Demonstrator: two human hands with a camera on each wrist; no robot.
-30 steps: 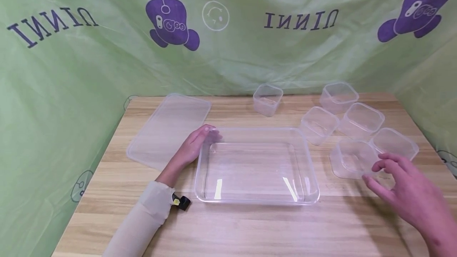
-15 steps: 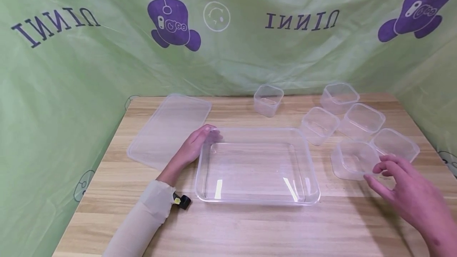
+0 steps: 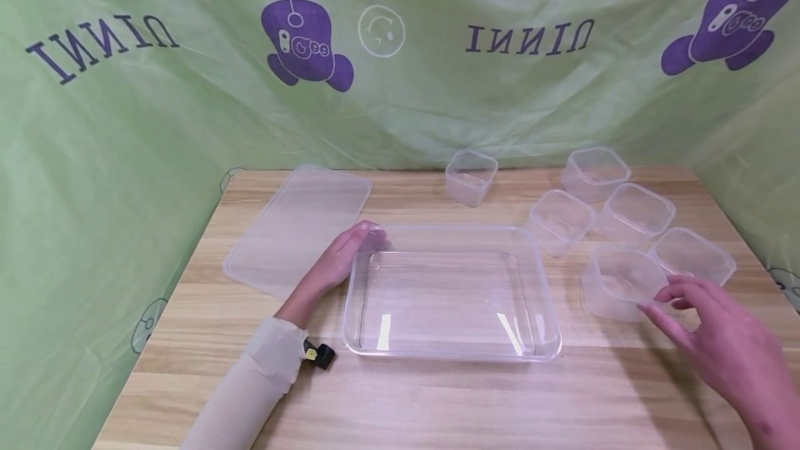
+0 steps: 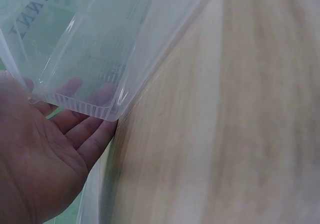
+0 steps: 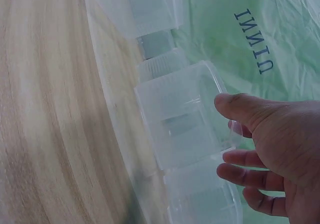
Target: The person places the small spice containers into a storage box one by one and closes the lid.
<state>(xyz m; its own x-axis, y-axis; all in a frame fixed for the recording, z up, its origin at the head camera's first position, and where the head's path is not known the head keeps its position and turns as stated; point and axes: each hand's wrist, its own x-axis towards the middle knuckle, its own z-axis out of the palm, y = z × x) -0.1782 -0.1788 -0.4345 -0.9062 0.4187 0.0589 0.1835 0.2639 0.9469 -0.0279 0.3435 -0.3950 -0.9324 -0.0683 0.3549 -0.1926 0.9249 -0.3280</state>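
A large clear rectangular container (image 3: 453,360) sits in the middle of the wooden table. My left hand (image 3: 340,255) holds its far left corner; in the left wrist view the fingers (image 4: 92,131) show partly through the plastic wall. At the right, my right hand (image 3: 719,332) pinches the rim of a small translucent square container (image 3: 615,297) between thumb and index finger. The right wrist view has the thumb (image 5: 227,104) at the rim of this small container (image 5: 175,119), the other fingers loosely bent beside it.
Behind the pinched container stand several similar ones, including one by its right side (image 3: 694,255) and one nearer the large container (image 3: 559,221). Another small container (image 3: 469,189) is at the back. A flat translucent lid (image 3: 294,228) lies at the left. Green cloth (image 3: 412,110) walls the table.
The right thumb and index finger have come together on the small container's rim, and that container has shifted slightly toward me. The left hand has stayed on its corner.
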